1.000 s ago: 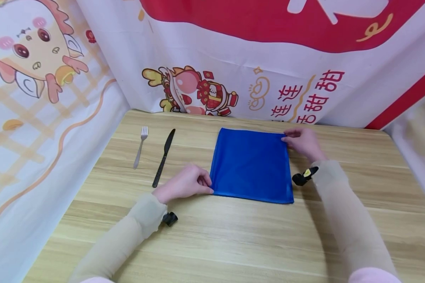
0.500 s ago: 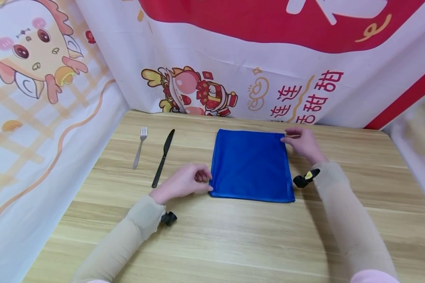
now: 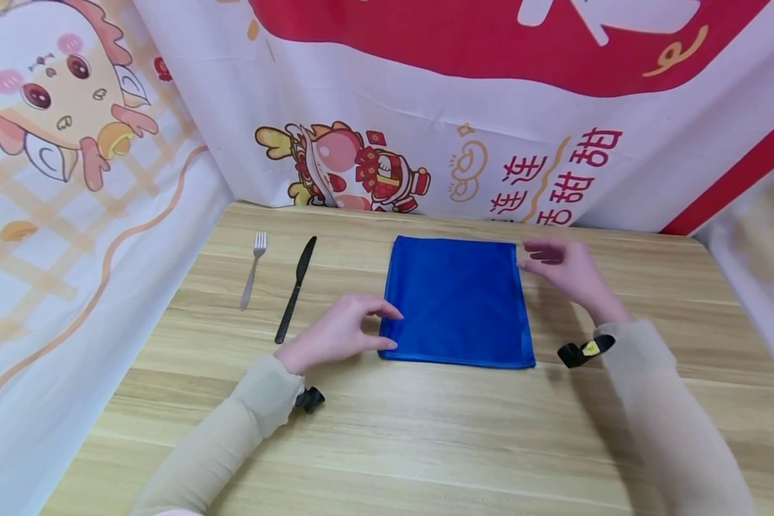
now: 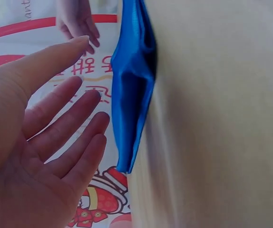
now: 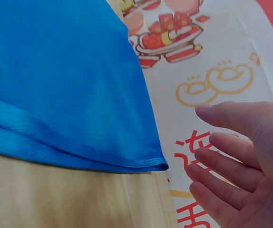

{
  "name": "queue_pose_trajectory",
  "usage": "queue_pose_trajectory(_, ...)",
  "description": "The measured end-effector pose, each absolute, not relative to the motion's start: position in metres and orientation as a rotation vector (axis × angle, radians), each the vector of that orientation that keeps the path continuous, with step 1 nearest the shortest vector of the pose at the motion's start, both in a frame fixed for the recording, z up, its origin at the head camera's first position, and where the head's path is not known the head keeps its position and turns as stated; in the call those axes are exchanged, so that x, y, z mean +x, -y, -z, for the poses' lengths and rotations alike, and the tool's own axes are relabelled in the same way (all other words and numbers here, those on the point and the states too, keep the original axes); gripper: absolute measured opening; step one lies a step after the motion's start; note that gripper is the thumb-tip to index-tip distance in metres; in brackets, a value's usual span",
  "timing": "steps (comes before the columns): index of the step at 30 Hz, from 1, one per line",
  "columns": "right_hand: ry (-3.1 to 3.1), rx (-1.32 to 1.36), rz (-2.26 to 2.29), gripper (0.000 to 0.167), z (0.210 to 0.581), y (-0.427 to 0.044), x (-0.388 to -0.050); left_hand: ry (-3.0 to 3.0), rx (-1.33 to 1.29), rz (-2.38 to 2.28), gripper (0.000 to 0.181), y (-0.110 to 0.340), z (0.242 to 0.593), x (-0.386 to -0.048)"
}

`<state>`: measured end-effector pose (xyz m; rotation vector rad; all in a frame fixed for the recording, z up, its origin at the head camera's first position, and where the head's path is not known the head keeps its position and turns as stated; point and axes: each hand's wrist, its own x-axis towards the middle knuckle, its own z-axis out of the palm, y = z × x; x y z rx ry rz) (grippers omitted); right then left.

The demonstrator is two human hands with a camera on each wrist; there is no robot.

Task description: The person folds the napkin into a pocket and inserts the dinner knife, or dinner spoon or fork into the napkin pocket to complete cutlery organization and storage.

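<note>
Left hand (image 3: 340, 330) and right hand (image 3: 570, 271) are hovering, unclenched and empty, by the blue cloth (image 3: 458, 302) lying on the tabletop (image 3: 438, 444). The left wrist view is revealing its layered edge (image 4: 135, 95); only the head view is showing the fork (image 3: 253, 272) and knife (image 3: 297, 288).

One left hand (image 3: 338, 328) and one right hand (image 3: 570, 271) — two hands in all. Between them, one blue cloth (image 3: 454, 301). Past the left hand, on its outer side, one fork (image 3: 252, 276) and one black knife (image 3: 296, 290) — two pieces of cutlery. Beneath both hands, one wooden table (image 3: 387, 437). Two black devices (image 3: 310, 399) (image 3: 585, 351), one at each hand's wrist. Two beige sleeves (image 3: 226, 437) (image 3: 677, 430), one behind each hand.
</note>
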<state>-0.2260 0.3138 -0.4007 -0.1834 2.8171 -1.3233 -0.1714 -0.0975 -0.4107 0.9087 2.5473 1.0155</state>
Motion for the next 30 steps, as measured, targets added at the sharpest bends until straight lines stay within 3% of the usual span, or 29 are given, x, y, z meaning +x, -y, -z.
queue_pose_trajectory(5,-2.796,-0.207,1.224,0.055,0.399,-0.313,-0.195,-2.553,0.942,-0.901,0.036,0.097,0.417,-0.170)
queue_pose_trajectory(15,-2.619,-0.432,1.182,0.041,0.419,-0.307,-0.135,-2.532,0.997,-0.831,0.032,0.104,0.427,-0.171)
queue_pose_trajectory(30,-2.664,-0.475,1.131,0.041,0.427,-0.307,-0.113,-2.538,1.008,-0.798,0.025,0.104,0.428,-0.171)
